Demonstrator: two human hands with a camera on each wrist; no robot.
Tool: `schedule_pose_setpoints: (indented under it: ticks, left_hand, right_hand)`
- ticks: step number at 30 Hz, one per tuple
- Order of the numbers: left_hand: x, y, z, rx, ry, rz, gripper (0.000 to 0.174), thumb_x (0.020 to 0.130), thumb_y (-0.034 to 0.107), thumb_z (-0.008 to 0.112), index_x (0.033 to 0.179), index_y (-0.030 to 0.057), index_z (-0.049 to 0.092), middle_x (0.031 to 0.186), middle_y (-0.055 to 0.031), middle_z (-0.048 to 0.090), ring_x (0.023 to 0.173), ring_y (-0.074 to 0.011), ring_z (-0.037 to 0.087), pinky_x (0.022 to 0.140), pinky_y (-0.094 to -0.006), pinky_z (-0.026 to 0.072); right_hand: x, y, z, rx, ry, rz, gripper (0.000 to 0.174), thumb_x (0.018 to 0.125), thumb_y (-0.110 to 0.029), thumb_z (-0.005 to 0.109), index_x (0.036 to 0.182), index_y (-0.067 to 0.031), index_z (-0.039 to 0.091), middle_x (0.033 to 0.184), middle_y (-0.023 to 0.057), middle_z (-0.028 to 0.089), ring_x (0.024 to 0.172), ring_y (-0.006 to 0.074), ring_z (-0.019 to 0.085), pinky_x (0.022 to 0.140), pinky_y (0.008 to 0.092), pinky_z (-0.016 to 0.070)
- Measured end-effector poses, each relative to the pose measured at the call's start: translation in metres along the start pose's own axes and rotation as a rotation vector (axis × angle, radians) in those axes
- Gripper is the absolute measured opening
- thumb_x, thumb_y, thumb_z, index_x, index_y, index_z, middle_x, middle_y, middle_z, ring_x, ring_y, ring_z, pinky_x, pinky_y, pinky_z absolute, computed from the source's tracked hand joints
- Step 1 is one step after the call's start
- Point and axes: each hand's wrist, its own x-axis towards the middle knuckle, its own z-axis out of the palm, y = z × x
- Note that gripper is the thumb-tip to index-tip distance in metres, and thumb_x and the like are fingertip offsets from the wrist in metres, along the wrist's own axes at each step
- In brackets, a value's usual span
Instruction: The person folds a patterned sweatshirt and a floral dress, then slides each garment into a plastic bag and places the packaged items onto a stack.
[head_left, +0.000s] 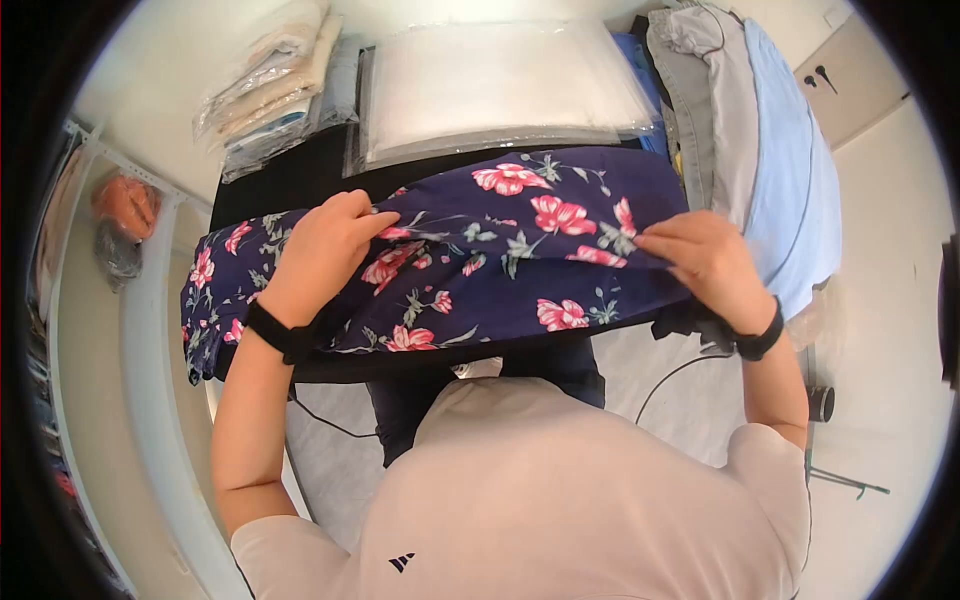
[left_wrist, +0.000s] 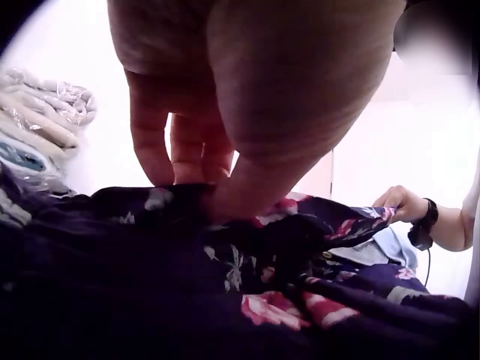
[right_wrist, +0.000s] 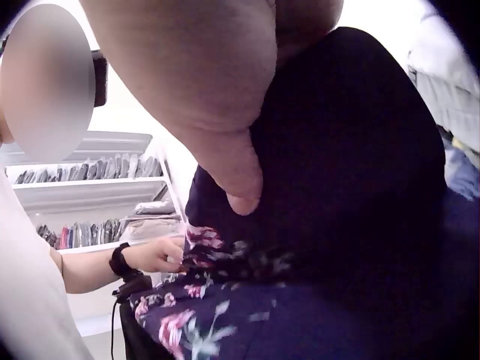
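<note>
A navy garment with pink flowers and grey-green leaves (head_left: pixel 560 270) lies stretched sideways over a black-topped table. My left hand (head_left: pixel 335 240) pinches a raised fold left of its middle; in the left wrist view, the thumb (left_wrist: pixel 259 184) presses the near side of this fold against the fingers. At the garment's right end my right hand (head_left: pixel 712 265) pinches the cloth and holds it up. The right wrist view shows that thumb (right_wrist: pixel 244 187) lying on the dark cloth, with its fingers hidden behind. Between the two hands the raised fabric runs in a loose ridge.
Behind the garment lies a stack of clear plastic bags (head_left: pixel 500 85). Wrapped clothes (head_left: pixel 275 85) are piled at the back left. Grey and light blue clothes (head_left: pixel 790 170) hang over the right side. Shelves (right_wrist: pixel 90 195) hold several folded items, and a cable (head_left: pixel 670 385) hangs below the table.
</note>
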Motion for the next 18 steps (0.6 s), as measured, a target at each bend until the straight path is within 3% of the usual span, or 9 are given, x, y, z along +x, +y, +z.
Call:
schedule_pose_setpoints:
  ticks: [5,11,13,15,18]
  left_hand:
    - [-0.013,0.005,0.009,0.081,-0.124,0.075,0.029,0.073,0.005,0.061,0.100,0.0095,0.070,0.078,-0.0054,0.052,0.078,-0.0228,0.054,0.068,-0.0346,0.0475]
    - [-0.012,0.008,0.004,0.078,-0.124,0.073,0.025,0.073,0.006,0.060,0.096,0.0103,0.071,0.075,-0.0050,0.051,0.075,-0.0221,0.054,0.066,-0.0340,0.0474]
    - [-0.009,0.012,-0.006,0.100,-0.025,0.029,0.023,0.074,0.006,0.060,0.093,0.0110,0.072,0.075,-0.0052,0.050,0.075,-0.0227,0.054,0.066,-0.0347,0.0480]
    - [-0.014,0.013,-0.005,0.050,-0.030,0.007,0.025,0.072,0.001,0.060,0.095,0.0070,0.070,0.077,-0.0090,0.052,0.076,-0.0274,0.055,0.068,-0.0367,0.0468]
    - [-0.029,0.014,0.013,0.058,-0.250,-0.097,0.022,0.078,0.003,0.060,0.100,0.0045,0.067,0.083,-0.0116,0.056,0.083,-0.0293,0.058,0.070,-0.0388,0.0468]
  right_hand:
    - [-0.036,-0.013,0.050,0.029,-0.037,0.074,0.044,0.062,-0.003,0.069,0.105,-0.0087,0.067,0.105,0.0075,0.065,0.095,0.0268,0.061,0.083,0.0370,0.0485]
    - [-0.052,-0.010,0.069,-0.042,0.089,0.116,0.037,0.069,-0.003,0.062,0.106,-0.0066,0.067,0.109,0.0082,0.065,0.103,0.0258,0.060,0.085,0.0350,0.0490]
    - [-0.053,-0.013,0.065,-0.073,0.134,0.134,0.036,0.071,-0.003,0.060,0.106,-0.0059,0.066,0.111,0.0085,0.065,0.105,0.0258,0.060,0.087,0.0359,0.0486]
    - [-0.055,-0.016,0.065,-0.111,0.175,0.156,0.036,0.072,-0.002,0.058,0.107,-0.0053,0.066,0.113,0.0088,0.065,0.106,0.0259,0.060,0.088,0.0367,0.0482]
    - [-0.066,-0.017,0.094,0.008,0.102,0.253,0.039,0.072,0.002,0.055,0.109,-0.0061,0.066,0.116,0.0087,0.064,0.111,0.0266,0.059,0.094,0.0400,0.0456]
